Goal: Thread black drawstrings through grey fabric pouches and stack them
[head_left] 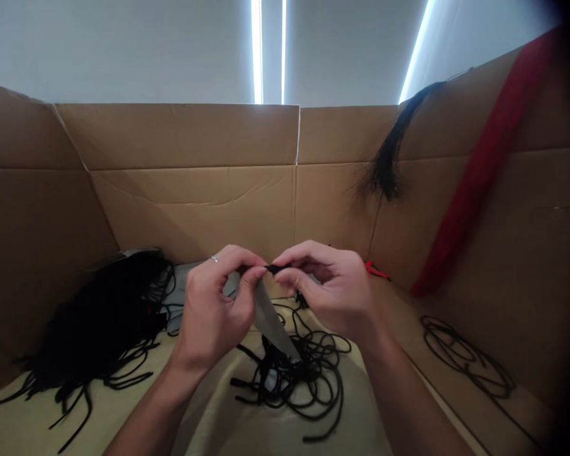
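Both my hands meet in the middle, above a beige surface. My left hand [213,304] is closed in a pinch on a grey flat strip [270,320] that hangs down toward a tangle of black cords [294,377]. My right hand [325,288] is closed too, pinching the tip of a black cord [275,269] right against the left fingertips. A ring sits on one left finger.
Cardboard walls [194,190] enclose the space on three sides. A large heap of black cords [99,316] lies at left, a loose black cord loop [465,358] at right. A red strap [484,158] and a black tassel [389,158] hang over the right wall.
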### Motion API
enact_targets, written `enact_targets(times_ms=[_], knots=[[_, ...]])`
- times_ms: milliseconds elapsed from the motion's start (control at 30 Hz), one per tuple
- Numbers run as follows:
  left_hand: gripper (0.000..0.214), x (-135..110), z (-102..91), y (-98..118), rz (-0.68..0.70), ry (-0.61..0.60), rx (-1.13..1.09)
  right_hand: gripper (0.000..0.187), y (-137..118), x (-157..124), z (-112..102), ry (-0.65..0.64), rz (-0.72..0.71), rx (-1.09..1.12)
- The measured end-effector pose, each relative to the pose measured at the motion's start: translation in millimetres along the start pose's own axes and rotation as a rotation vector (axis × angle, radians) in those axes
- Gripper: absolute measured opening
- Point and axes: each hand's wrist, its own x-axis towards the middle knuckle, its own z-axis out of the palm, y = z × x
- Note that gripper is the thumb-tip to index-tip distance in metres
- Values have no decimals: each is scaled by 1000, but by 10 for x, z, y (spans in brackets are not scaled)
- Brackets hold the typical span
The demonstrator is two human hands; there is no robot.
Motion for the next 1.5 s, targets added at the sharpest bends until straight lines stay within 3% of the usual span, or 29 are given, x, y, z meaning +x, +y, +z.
enact_targets(times_ms=[167, 367, 533, 733, 1000, 1200, 1333, 1500], knots=[[12, -9, -4, -4, -6, -15, -31, 12, 6, -11, 20, 172, -257, -303], [13, -15, -22, 11, -6, -42, -40, 18, -4, 8, -3, 163, -370, -412], [15, -20, -24, 3, 10, -39, -65, 27, 18, -12, 42, 214, -323, -422], [17, -11, -1, -20, 23, -17, -94, 26, 117, -34, 127, 302, -232, -266], [15, -9, 5, -11, 42, 3, -20, 19, 56, 1, -41, 158, -113, -18], [16, -20, -21, 32, 47, -29, -31, 20, 9, 28, -115, -59, -196, -146], [17, -21, -17, 35, 66, -47, -31, 19, 7, 35, -87, -96, -245, -189], [18, -18, 2, 30, 85, -68, -34, 13, 27, 30, -67, -136, -165, -98]])
